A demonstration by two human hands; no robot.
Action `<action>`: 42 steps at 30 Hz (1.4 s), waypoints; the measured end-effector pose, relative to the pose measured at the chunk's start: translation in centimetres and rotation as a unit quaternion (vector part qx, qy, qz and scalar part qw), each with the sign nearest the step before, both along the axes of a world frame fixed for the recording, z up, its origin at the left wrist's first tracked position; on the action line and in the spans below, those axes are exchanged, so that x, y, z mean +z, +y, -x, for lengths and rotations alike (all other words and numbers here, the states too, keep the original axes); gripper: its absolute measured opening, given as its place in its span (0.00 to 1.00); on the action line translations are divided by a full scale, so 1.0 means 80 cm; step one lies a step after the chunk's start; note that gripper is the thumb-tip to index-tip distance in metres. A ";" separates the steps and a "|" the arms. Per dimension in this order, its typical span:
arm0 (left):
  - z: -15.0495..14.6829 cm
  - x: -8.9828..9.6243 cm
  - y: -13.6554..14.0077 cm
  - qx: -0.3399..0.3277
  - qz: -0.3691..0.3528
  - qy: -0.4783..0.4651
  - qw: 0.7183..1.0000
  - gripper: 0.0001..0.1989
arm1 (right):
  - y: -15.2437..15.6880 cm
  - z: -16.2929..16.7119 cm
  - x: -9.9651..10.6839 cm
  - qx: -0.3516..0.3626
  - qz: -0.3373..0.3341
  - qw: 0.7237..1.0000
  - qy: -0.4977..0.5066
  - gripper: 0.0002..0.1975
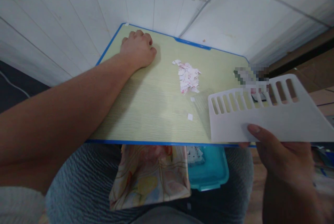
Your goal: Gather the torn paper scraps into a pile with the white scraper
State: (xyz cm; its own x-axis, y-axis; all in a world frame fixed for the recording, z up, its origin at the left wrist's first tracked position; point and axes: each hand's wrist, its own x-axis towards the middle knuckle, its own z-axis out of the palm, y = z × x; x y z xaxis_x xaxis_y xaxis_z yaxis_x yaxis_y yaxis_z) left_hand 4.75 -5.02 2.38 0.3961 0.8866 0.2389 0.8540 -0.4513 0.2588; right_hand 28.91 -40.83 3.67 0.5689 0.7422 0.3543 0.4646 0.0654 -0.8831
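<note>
Your right hand holds a white slotted board

Your thumb presses on top of the board, at its near side. The board is over the right part of the table, which has a blue edge. Your left hand rests at the far left with its fingers curled. Between your hands is a pile of pink and white paper bits. Two small white squares lie nearer to you. Below the table's near edge are a patterned cloth and, to its right, a blue-green tub.
</note>
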 end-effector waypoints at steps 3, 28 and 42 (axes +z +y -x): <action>0.000 -0.001 0.000 0.004 0.003 0.000 1.000 0.25 | 0.009 0.011 -0.001 0.018 -0.007 1.000 0.006 0.13; 0.002 -0.002 -0.003 0.008 0.033 -0.040 0.999 0.26 | 0.018 0.038 -0.003 0.056 0.081 0.994 0.045 0.13; 0.002 -0.003 -0.003 0.000 0.032 -0.043 0.999 0.27 | 0.003 0.026 0.002 0.055 0.056 0.997 -0.004 0.12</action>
